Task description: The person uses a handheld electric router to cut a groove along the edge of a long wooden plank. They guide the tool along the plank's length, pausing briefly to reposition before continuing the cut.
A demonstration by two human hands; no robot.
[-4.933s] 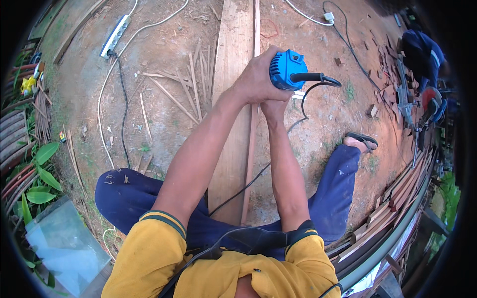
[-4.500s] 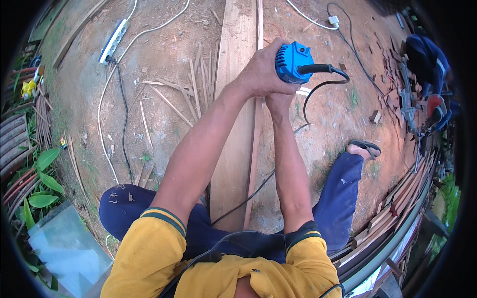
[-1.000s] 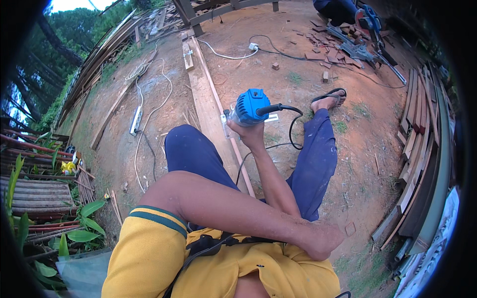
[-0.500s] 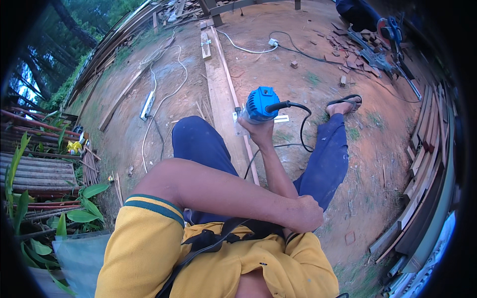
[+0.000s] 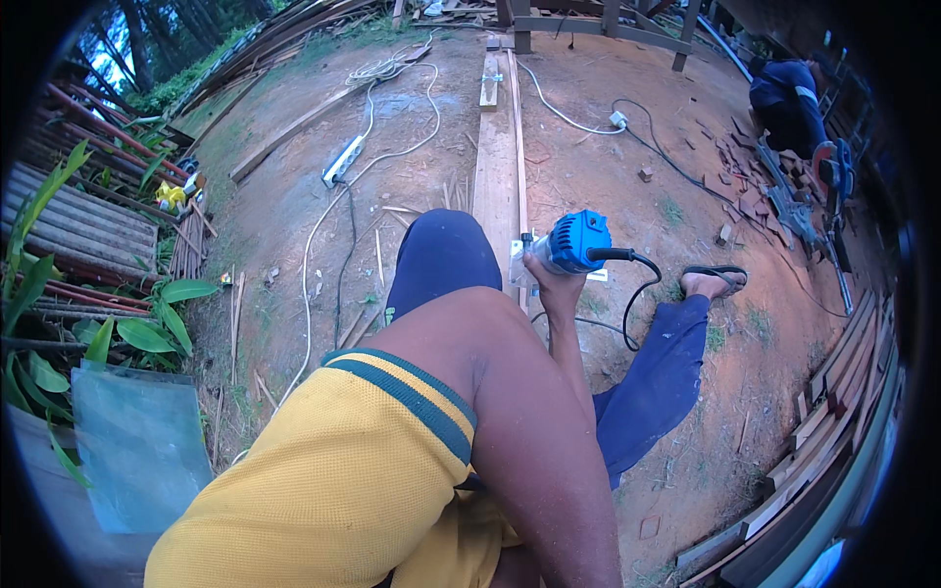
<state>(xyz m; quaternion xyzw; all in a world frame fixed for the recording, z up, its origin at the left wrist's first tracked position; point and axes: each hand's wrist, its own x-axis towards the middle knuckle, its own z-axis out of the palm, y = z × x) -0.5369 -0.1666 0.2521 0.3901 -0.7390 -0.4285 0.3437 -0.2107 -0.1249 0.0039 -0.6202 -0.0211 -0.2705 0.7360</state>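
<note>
The blue power tool (image 5: 578, 243) is in the right hand (image 5: 556, 279), whose fingers and thumb close around its lower part; the blue body rises above the grip. The tool's base is at the right edge of a long pale board (image 5: 496, 181), by a thin wood strip (image 5: 520, 147) that runs along that edge; whether it touches the wood is too small to tell. A black cord (image 5: 641, 289) leaves the tool's right side and loops back toward the person. The left arm (image 5: 534, 421) crosses in front of the body toward the lower edge; its hand is out of view, so its grip cannot be told.

A short block (image 5: 489, 83) lies on the board's far part. To the left, a white power strip (image 5: 343, 160) on the dirt holds a black plug in its near end. To the right is a sandalled foot (image 5: 714, 282). Farther off, a co-worker (image 5: 787, 98) bends near a saw (image 5: 833, 169), with reddish wood scraps (image 5: 755, 204) around it. Stacked planks (image 5: 841, 377) line the right side.
</note>
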